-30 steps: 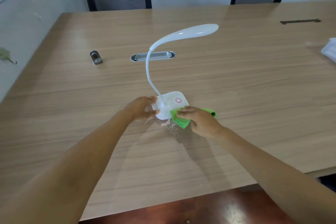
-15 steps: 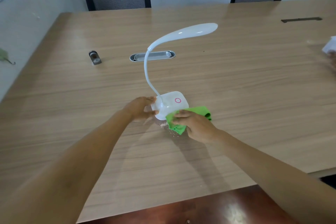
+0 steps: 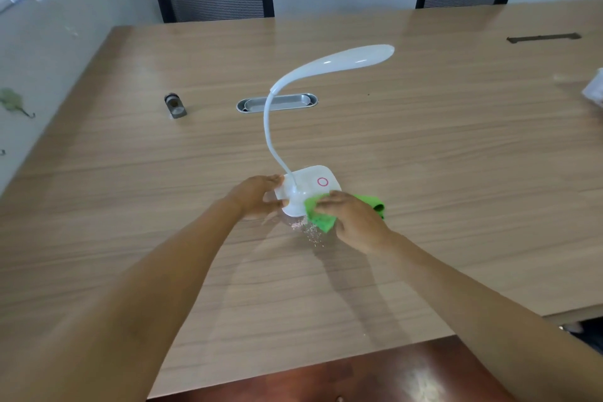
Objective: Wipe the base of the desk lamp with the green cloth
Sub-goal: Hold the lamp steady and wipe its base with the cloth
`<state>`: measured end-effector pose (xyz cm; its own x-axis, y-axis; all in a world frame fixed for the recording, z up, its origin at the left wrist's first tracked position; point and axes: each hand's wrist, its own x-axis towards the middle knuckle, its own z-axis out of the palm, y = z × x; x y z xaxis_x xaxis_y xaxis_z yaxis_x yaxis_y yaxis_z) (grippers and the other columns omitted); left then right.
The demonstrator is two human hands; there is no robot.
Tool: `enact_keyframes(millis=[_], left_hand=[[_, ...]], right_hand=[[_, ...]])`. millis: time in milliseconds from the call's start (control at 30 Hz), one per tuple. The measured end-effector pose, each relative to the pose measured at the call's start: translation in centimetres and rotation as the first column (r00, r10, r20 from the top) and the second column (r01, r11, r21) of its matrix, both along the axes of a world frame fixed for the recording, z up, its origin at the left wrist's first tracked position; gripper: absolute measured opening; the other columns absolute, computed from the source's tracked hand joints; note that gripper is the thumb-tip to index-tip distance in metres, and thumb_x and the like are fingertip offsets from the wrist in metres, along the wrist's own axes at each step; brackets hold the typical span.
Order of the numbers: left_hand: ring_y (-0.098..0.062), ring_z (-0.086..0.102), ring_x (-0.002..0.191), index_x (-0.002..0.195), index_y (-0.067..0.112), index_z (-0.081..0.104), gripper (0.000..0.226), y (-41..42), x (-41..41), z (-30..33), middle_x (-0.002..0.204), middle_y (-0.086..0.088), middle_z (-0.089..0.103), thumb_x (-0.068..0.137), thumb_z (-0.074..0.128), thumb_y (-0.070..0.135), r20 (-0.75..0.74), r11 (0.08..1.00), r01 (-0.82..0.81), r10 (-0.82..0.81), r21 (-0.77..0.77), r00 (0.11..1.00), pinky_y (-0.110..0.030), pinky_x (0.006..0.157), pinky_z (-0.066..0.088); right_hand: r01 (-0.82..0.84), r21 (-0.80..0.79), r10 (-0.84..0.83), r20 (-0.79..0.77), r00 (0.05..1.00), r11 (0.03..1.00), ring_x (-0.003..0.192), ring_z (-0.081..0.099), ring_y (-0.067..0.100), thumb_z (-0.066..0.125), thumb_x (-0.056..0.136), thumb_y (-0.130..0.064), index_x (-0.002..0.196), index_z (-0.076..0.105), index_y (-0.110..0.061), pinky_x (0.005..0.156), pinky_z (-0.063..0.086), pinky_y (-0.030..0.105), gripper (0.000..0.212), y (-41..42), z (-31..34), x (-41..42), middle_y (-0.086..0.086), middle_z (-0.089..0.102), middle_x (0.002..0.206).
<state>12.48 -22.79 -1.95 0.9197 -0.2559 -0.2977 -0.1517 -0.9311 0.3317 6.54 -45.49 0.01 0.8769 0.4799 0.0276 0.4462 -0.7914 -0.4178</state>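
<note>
I have the lamp standing upright near the front middle of the surface, its white base flat on the wood. My left hand clasps the base's left edge, thumb low and fingers up on the rim, steadying it. My right hand is closed around the cloth and presses it against the base's near right corner — part of the cloth trails out behind the hand onto the surface.

As I judge it, the wipe is underway but not finished. The cloth is on one corner only; the top around the pink ring, the far edge and the side under my left hand show no cloth on them now, and I cannot tell from here whether they are already clean. A scatter of pale specks lies on the surface just in front of the base — possibly dirt brushed off. What is left, I think, is to sweep across the top and round the remaining sides.
</note>
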Motion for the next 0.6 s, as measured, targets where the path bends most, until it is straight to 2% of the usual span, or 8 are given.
enact_keyframes(millis=[100,167,300,433,600], left_hand=[[-0.015,0.027,0.144,0.145,0.018,0.034,0.068,-0.1,0.1,0.1,0.156,0.005,0.029,0.087,0.056,0.045,-0.004,1.0,0.007,-0.006,0.014,1.0,-0.034,0.119,0.023],[-0.015,0.027,0.144,0.145,0.016,0.034,0.068,-0.1,0.1,0.2,0.156,0.005,0.03,0.087,0.056,0.045,0.001,1.0,0.005,-0.005,0.023,1.0,-0.033,0.119,0.023],[-0.016,0.027,0.144,0.146,0.016,0.032,0.069,-0.2,0.1,0.3,0.156,0.004,0.029,0.088,0.055,0.045,0.004,0.999,0.021,-0.021,0.045,1.0,-0.032,0.12,0.022],[-0.016,0.025,0.145,0.147,0.015,0.029,0.069,-0.3,0.0,0.5,0.157,0.004,0.027,0.089,0.054,0.042,0.003,0.998,0.03,-0.031,0.05,1.0,-0.031,0.12,0.02],[-0.016,0.024,0.145,0.148,0.016,0.025,0.071,-0.3,0.0,0.4,0.157,0.005,0.025,0.09,0.052,0.045,-0.014,0.998,0.025,-0.024,0.065,1.0,-0.034,0.12,0.02]], right_hand=[[0.136,0.056,-0.137,0.001,0.991,0.989,0.128,0.046,0.025,0.042,0.077,0.014,0.123,0.06,-0.01,0.109,0.036,0.03,0.055,1.3,0.8,3.2,0.009,0.058,0.134],[0.148,0.063,-0.146,-0.038,0.989,0.987,0.128,0.046,0.026,0.042,0.079,0.012,0.124,0.059,-0.012,0.109,0.036,0.031,0.054,2.4,0.5,4.4,0.01,0.056,0.135],[0.039,0.003,-0.039,-0.04,0.998,0.999,0.132,0.042,0.031,0.046,0.076,0.013,0.125,0.058,-0.009,0.113,0.033,0.037,0.054,1.9,-0.8,2.4,0.01,0.058,0.134],[-0.094,-0.025,0.095,0.049,0.994,0.995,0.113,0.06,0.04,0.043,0.061,0.014,0.106,0.07,-0.003,0.102,0.043,0.048,0.056,-0.5,-1.5,-0.1,0.017,0.07,0.114],[0.077,0.009,-0.077,0.043,0.996,0.997,0.134,0.041,0.028,0.043,0.078,0.011,0.131,0.053,-0.011,0.115,0.03,0.034,0.058,1.7,0.6,3.7,0.006,0.053,0.14]])
